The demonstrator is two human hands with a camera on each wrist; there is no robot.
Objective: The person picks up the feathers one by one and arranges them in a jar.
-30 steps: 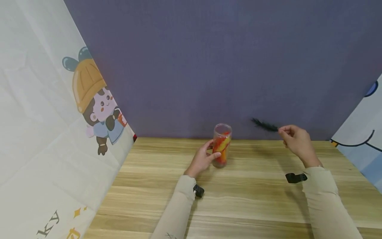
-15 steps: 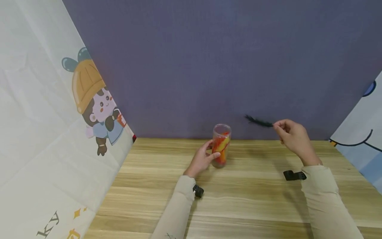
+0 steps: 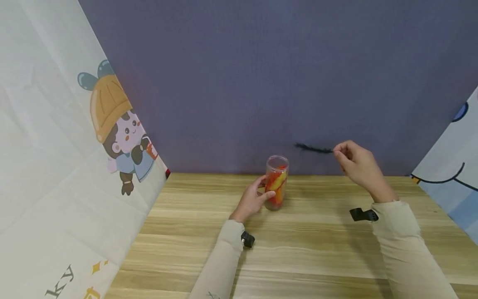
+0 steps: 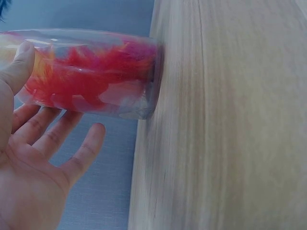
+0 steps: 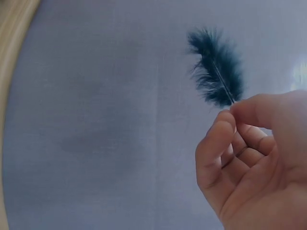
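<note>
A clear glass (image 3: 276,182) stands upright on the wooden table, with red, orange and yellow feathers (image 4: 91,72) inside. My left hand (image 3: 252,199) holds it from the left, thumb on the near side and fingers behind; in the left wrist view the little finger stands off the wall. Up to the right, my right hand (image 3: 356,164) pinches a dark teal feather (image 5: 218,72) by its quill between thumb and forefinger. The feather lies nearly level in the air and points left, its tip a little above and right of the glass's rim.
The wooden table (image 3: 209,249) ends at a purple-grey panel (image 3: 239,83) close behind the glass. A white sheet with a cartoon figure (image 3: 123,128) borders the left side. Another printed sheet (image 3: 452,174) borders the right. Each wrist bears a black strap device (image 3: 247,239).
My right hand has moved left and upward with the dark feather, bringing its tip closer to the glass. The feather has turned more level. My left hand and the glass have stayed put.
</note>
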